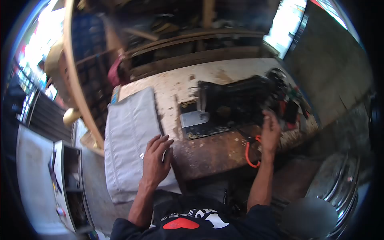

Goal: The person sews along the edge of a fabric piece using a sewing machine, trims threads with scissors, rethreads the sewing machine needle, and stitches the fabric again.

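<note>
A black sewing machine (pixel 236 100) with a silver plate stands on a worn wooden table (pixel 204 154). Folded light grey cloth (pixel 130 128) lies at the table's left side and hangs over its front edge. My left hand (pixel 157 160) is over the cloth's right part, fingers apart, with nothing seen in it. Near the front right of the machine is my right hand (pixel 271 132), its fingers bent and blurred; whether it holds anything is unclear. Orange-handled scissors (pixel 249 152) lie just left of my right wrist, their handles at the table's front edge.
Small items, partly red and green, crowd the table's right end (pixel 294 110). Wooden shelving (pixel 188 38) stands behind the table. A white cabinet (pixel 60 172) with open compartments is at the left. A round stool-like seat (pixel 310 218) is at the lower right.
</note>
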Tool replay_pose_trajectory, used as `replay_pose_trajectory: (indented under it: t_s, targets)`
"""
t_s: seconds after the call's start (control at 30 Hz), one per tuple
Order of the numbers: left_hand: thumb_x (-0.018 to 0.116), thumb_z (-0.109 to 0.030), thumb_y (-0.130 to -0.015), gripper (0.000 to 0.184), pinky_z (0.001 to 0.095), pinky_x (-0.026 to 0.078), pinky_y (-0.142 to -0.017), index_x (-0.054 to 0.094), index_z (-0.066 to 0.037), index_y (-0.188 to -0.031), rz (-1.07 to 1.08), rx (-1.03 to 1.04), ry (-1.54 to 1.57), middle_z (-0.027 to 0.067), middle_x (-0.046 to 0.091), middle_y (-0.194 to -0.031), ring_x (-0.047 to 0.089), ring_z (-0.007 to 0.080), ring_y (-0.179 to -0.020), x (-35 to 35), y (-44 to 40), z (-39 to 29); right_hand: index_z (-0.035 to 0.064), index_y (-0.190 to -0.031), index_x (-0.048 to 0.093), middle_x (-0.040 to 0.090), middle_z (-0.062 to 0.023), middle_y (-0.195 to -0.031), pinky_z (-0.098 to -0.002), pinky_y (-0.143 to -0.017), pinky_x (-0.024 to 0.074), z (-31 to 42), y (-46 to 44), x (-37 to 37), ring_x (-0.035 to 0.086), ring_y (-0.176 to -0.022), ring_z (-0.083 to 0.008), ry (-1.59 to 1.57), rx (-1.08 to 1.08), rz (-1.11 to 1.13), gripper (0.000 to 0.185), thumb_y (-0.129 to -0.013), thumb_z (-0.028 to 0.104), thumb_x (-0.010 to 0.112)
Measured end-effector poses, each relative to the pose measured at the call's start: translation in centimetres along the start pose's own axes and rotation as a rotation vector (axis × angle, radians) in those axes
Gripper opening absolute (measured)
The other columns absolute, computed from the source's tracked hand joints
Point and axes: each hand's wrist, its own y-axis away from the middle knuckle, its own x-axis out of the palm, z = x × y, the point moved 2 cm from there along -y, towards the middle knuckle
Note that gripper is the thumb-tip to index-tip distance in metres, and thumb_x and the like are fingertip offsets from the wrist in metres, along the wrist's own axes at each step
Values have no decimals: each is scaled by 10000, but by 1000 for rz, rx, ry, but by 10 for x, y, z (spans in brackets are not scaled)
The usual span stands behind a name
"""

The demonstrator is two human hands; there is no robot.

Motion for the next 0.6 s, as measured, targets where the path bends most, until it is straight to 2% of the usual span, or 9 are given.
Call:
replay_pose_trajectory:
  t_s: [0.13, 0.2, 0.23, 0.3, 0.33, 0.4, 0.43, 0.5, 0.6]
  targets:
    - [707, -29, -915, 250, 459, 513, -1065, 747, -43, -1161, 172, 274, 95, 150, 717, -1276, 620, 384, -1270, 21, -33, -61, 29, -1285, 686, 748, -151, -1185, -389, -923, 542, -1, 8, -19, 724, -1050, -299, 62, 8, -269, 290, -1063, 193, 599]
    - [700, -37, -929, 229, 458, 517, -1062, 747, -42, -1153, 246, 372, 124, 148, 718, -1261, 625, 376, -1262, 33, -46, -88, 4, -1422, 580, 700, -198, -1256, -386, -1039, 495, -1, -5, -30, 692, -1126, -310, 423, -107, -462, 463, -1028, 228, 671]
    - [697, -40, -935, 234, 457, 518, -1062, 743, -42, -1164, 278, 423, 134, 147, 717, -1258, 627, 373, -1260, 39, -52, -101, 4, -1422, 580, 700, -198, -1256, -386, -1039, 495, -14, -18, -27, 692, -1126, -310, 424, -94, -483, 463, -1028, 228, 671]
    - [691, -42, -940, 246, 458, 518, -1062, 735, -43, -1182, 330, 504, 158, 146, 713, -1261, 625, 370, -1261, 51, -64, -125, -10, -1411, 553, 638, -282, -1281, -502, -955, 521, -43, -40, -11, 654, -1147, -452, 270, -219, -400, 581, -966, 314, 737]
    - [686, -44, -945, 259, 458, 517, -1063, 728, -43, -1200, 361, 572, 185, 145, 709, -1263, 624, 367, -1262, 57, -70, -137, -10, -1411, 553, 638, -282, -1281, -502, -955, 521, -33, -37, -9, 654, -1147, -452, 268, -218, -407, 581, -966, 314, 737]
    - [683, -44, -947, 266, 459, 519, -1059, 721, -42, -1210, 362, 619, 171, 145, 705, -1268, 622, 363, -1263, 70, -84, -150, -13, -1381, 565, 643, -280, -1258, -488, -966, 524, -11, -35, 7, 658, -1131, -452, 53, 169, 33, 585, -938, 318, 756]
    - [680, -45, -949, 273, 461, 521, -1056, 715, -41, -1220, 363, 655, 156, 145, 701, -1273, 620, 360, -1264, 74, -92, -155, -13, -1381, 565, 643, -280, -1258, -488, -966, 524, -9, -36, 12, 658, -1131, -452, 39, 148, 48, 585, -938, 318, 756]
    - [682, -50, -949, 262, 463, 524, -1051, 716, -36, -1208, 351, 653, 160, 147, 699, -1273, 620, 357, -1258, 81, -101, -166, -3, -1385, 576, 686, -244, -1250, -433, -945, 548, -14, -27, 30, 690, -1165, -330, 276, 129, 84, 548, -964, 307, 739]
    - [681, -48, -946, 283, 458, 531, -1042, 711, -54, -1227, 370, 715, 259, 158, 691, -1269, 618, 363, -1250, 94, -108, -173, 2, -1349, 597, 701, -238, -1208, -412, -889, 563, -3, -24, 11, 718, -1094, -353, 9, 278, 124, 482, -984, 297, 709]
